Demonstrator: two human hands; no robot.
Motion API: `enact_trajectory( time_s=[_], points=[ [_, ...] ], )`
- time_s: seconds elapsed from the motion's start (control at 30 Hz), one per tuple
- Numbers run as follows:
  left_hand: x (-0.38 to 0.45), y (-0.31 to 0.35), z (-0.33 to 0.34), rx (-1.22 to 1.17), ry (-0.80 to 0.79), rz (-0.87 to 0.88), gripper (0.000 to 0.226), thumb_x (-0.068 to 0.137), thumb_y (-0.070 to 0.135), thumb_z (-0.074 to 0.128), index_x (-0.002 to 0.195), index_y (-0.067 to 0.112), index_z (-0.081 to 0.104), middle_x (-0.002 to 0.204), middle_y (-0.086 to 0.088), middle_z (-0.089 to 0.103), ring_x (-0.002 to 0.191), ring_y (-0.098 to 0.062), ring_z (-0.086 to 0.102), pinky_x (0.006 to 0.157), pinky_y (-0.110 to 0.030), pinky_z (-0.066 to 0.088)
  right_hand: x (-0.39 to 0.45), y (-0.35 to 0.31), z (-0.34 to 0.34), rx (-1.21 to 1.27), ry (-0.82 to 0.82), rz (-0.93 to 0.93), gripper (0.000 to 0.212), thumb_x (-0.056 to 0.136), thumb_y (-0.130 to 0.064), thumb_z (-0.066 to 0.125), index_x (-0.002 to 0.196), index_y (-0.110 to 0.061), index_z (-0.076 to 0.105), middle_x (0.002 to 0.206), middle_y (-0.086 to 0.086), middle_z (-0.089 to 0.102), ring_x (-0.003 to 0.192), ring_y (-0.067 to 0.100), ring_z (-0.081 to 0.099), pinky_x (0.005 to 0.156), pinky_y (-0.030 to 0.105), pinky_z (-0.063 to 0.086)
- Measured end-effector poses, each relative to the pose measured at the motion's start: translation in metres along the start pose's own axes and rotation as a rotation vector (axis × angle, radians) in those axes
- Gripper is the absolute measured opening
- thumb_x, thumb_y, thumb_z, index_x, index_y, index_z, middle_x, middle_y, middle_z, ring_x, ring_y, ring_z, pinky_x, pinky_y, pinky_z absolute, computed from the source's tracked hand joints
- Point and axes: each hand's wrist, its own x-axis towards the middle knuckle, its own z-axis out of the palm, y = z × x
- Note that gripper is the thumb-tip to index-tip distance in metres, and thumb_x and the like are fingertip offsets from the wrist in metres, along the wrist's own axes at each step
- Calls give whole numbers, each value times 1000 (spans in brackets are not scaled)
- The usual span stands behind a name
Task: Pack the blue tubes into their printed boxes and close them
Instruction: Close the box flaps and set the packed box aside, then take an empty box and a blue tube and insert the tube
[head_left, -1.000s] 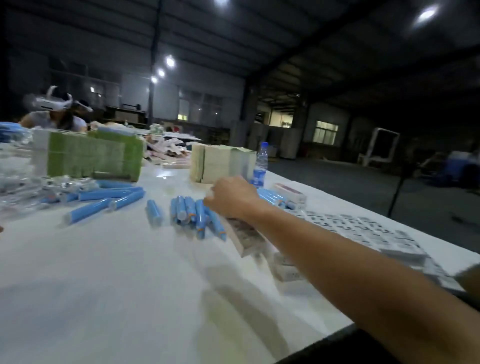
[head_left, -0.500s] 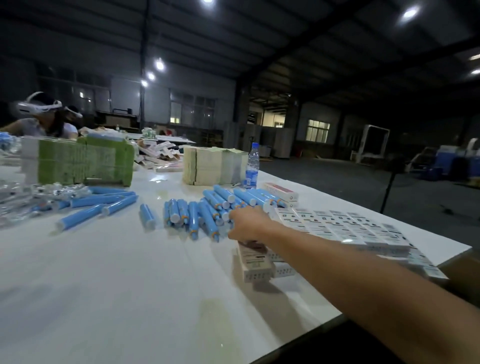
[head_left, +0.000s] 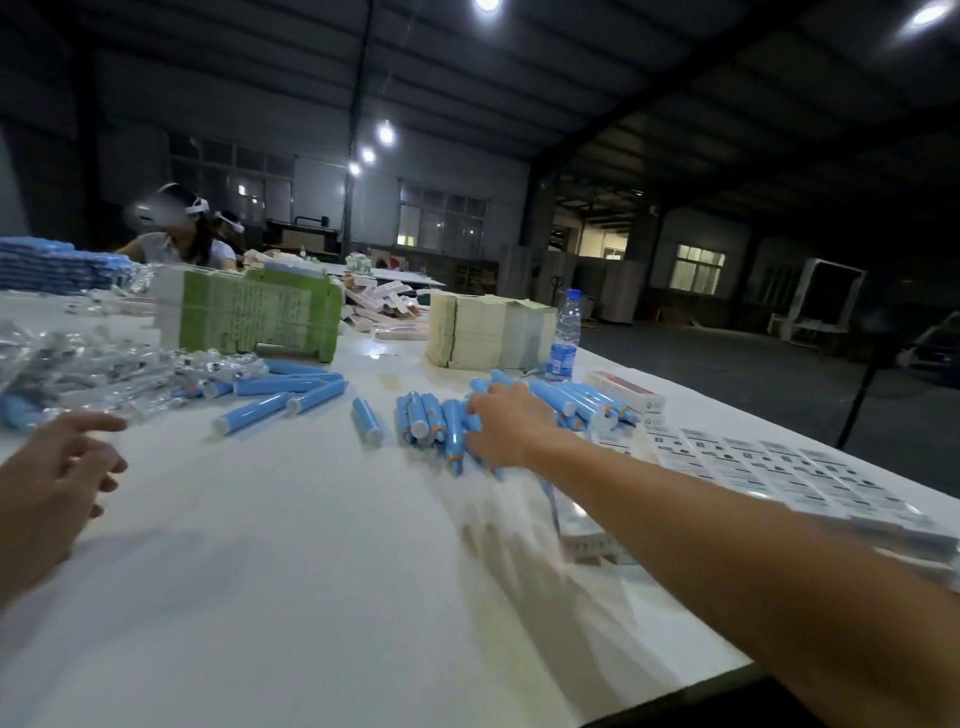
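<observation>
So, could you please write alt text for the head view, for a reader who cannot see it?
A right hand reaches into a pile of blue tubes on a white table; the left hand hovers open nearby. Printed boxes lie in rows to the right.

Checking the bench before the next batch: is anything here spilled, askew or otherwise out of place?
Nothing looks spilled or damaged. The blue tubes lie in a loose, criss-crossed heap under the right hand, and one tube sits apart to the left. The printed boxes by the forearm are too blurred to judge.
</observation>
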Motion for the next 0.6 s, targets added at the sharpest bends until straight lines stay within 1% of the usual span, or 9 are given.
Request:
enact_trajectory(
  time_s=[0.03, 0.1, 0.17, 0.23, 0.3, 0.37, 0.43, 0.5, 0.6],
  points=[
    [-18, 15, 2, 33, 15, 63, 30, 91, 22, 50, 112, 38, 62, 82, 4, 65, 73, -19, 60, 50, -26, 51, 3, -20, 3, 43, 1, -44, 40, 91, -35, 54, 129, -23, 56, 131, 6, 49, 125, 33, 39, 90, 43, 39],
    [-39, 39, 6, 34, 27, 118, 25, 78, 34, 49, 96, 44, 64, 77, 9, 66, 68, -9, 61, 51, -22, 50, 8, -67, 12, 114, -21, -148, 45, 92, -40, 53, 135, -25, 51, 137, 5, 48, 128, 31, 38, 95, 44, 39],
    [-50, 54, 11, 10, 36, 100, 15, 83, 26, 55, 88, 37, 64, 77, 3, 66, 70, -18, 61, 61, -31, 50, 11, -121, 24, 203, -63, -232, 50, 95, -44, 51, 141, -27, 45, 144, 4, 45, 132, 29, 37, 100, 46, 39],
    [-49, 60, 13, 55, 97, 99, 25, 90, 8, 57, 85, 32, 61, 75, 0, 63, 68, -22, 57, 62, -31, 44, 15, -175, 31, 270, -86, -318, 54, 96, -48, 50, 145, -28, 40, 148, 3, 43, 134, 28, 36, 102, 47, 40],
    [-46, 59, 10, 107, 147, 88, 27, 91, 3, 55, 89, 29, 61, 76, 0, 62, 72, -23, 57, 65, -31, 42, 17, -227, 34, 313, -61, -415, 56, 96, -50, 49, 146, -28, 37, 148, 4, 42, 135, 30, 35, 103, 48, 38],
    [-47, 58, 3, 149, 193, 65, 25, 90, 5, 54, 92, 29, 62, 83, 0, 64, 83, -23, 60, 76, -33, 48, 17, -269, 38, 335, 3, -508, 56, 96, -50, 49, 146, -27, 36, 144, 4, 44, 132, 30, 35, 102, 49, 37],
    [-41, 47, -9, 170, 244, 23, 22, 88, 9, 55, 92, 30, 62, 86, 2, 64, 91, -24, 62, 82, -36, 51, 15, -298, 45, 345, 62, -561, 56, 94, -48, 51, 143, -27, 37, 142, 2, 45, 130, 28, 36, 100, 46, 37],
    [-31, 34, -28, 240, 286, -17, 20, 87, 12, 54, 92, 31, 61, 89, 5, 62, 98, -25, 61, 84, -33, 49, 15, -316, 57, 352, 59, -579, 56, 94, -50, 46, 145, -31, 34, 148, -2, 41, 135, 25, 31, 104, 45, 33],
    [-5, 12, -75, 540, 224, -70, 28, 88, 13, 54, 113, 25, 60, 117, -3, 61, 118, -28, 51, 95, -38, 47, 27, -325, 67, 359, -33, -587, 57, 96, -53, 35, 150, -37, 25, 157, -5, 29, 144, 23, 18, 112, 47, 23]
  ],
)
